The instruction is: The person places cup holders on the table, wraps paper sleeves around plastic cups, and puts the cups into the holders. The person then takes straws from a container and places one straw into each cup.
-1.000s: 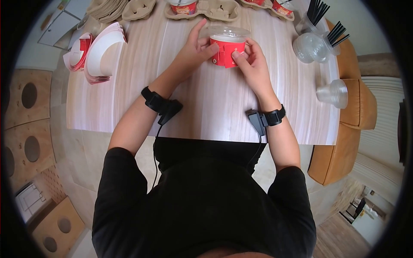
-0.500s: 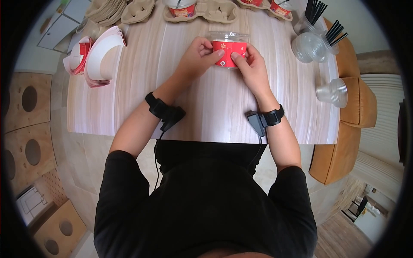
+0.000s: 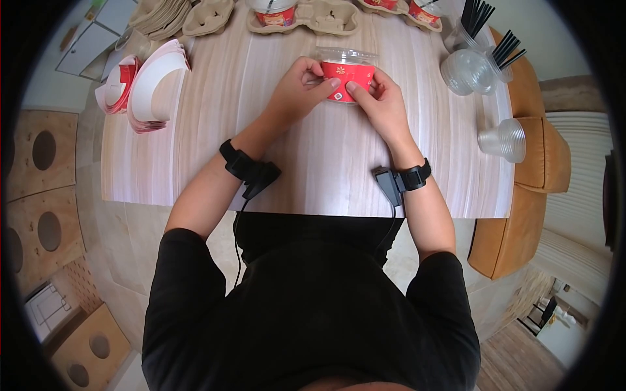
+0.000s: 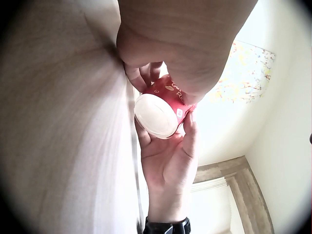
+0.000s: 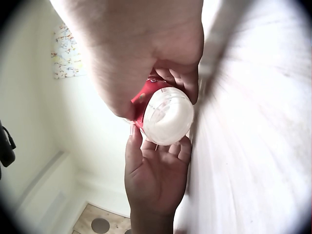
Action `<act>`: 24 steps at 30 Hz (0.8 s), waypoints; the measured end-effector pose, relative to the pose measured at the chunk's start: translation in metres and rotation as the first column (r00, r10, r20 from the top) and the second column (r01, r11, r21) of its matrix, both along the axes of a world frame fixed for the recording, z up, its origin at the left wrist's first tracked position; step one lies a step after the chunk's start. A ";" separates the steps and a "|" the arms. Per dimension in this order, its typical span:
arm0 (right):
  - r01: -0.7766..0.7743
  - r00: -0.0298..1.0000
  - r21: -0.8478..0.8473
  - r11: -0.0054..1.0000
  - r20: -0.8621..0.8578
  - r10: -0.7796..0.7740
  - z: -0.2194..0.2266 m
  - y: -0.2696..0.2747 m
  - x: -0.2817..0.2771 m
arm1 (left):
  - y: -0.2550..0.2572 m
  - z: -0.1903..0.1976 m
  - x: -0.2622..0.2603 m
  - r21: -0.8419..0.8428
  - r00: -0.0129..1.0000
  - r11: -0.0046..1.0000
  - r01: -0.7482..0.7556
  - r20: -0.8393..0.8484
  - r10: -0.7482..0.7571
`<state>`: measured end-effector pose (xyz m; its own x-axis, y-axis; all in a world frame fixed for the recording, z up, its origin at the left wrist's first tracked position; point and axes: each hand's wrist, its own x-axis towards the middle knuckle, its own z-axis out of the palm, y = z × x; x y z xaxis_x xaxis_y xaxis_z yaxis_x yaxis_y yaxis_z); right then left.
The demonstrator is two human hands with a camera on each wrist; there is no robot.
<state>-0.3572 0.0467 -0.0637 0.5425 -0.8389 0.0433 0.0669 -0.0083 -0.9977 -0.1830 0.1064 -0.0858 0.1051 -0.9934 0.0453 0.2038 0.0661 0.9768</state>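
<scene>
A clear plastic cup (image 3: pixel 347 53) with a lid is held between both hands near the middle of the table. Around it goes a red paper cup sleeve (image 3: pixel 351 72) printed with a flower and a small white square. The left hand (image 3: pixel 300 88) holds the sleeve's left side, its thumb pressing the front. Opposite it, the right hand (image 3: pixel 386 107) pinches the right side, thumb on the front close to the left thumb. Pale contents show through the cup's round end (image 4: pixel 156 116) in the left wrist view. Most fingers are hidden behind the cup.
Flat paper sleeves (image 3: pixel 147 98) are stacked at the left. Pulp cup carriers (image 3: pixel 336 18) with red-sleeved cups (image 3: pixel 275 16) line the back. At the right stand black straws (image 3: pixel 508 49), clear lids (image 3: pixel 469 72) and stacked plastic cups (image 3: pixel 502 141), beside a tan sofa (image 3: pixel 546 156).
The left hand's raised forefinger has folded in around the cup. The sleeve's flower print has come to the front. Lately the right thumb has shifted slightly left over the sleeve.
</scene>
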 end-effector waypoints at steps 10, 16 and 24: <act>0.034 0.998 -0.006 0.999 0.056 -0.034 0.001 0.001 0.000 | -0.004 -0.004 0.000 -0.070 1.000 0.997 -0.027 -0.002 0.027; 0.075 0.991 -0.004 0.997 0.108 -0.074 -0.004 0.002 0.002 | -0.003 -0.004 -0.003 -0.107 1.000 0.994 -0.022 -0.004 0.021; 0.140 0.986 -0.063 0.988 0.100 -0.133 -0.012 0.002 0.004 | -0.005 -0.005 -0.007 -0.152 0.998 0.988 -0.028 0.059 0.037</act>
<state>-0.3535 0.0484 -0.0758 0.4140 -0.8979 0.1496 0.1548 -0.0925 -0.9836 -0.1896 0.1019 -0.0905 0.1297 -0.9707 0.2021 0.1393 0.2197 0.9656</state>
